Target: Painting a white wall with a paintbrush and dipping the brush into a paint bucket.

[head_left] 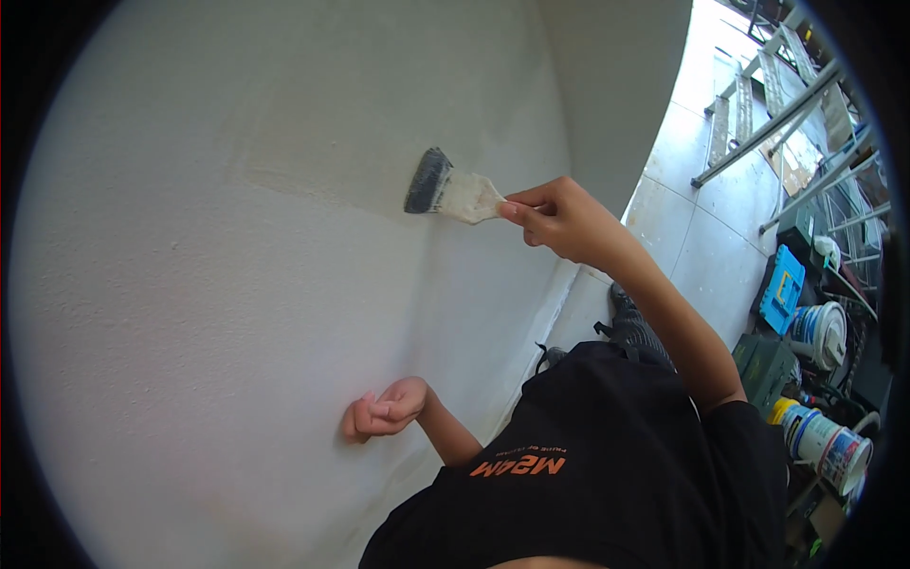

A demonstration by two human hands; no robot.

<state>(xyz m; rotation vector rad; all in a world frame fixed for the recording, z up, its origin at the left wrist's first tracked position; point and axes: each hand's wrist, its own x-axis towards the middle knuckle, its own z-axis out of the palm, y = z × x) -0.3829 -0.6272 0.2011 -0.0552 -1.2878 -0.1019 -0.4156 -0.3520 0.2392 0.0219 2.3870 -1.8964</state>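
My right hand grips the handle of a flat paintbrush between thumb and fingers. Its dark bristles touch or nearly touch the pale wall, and whitish paint coats the ferrule and part of the handle. My left hand is lower, by the same wall, with its fingers curled in and knuckles against or close to the surface. Nothing shows in it. Around and above the brush the wall has a darker, beige area with a faint edge; below, it looks whiter.
On the right, a tiled floor runs beside the wall. Metal ladders stand at the upper right. Along the right side sit a blue case, a dark green box, and paint buckets among clutter.
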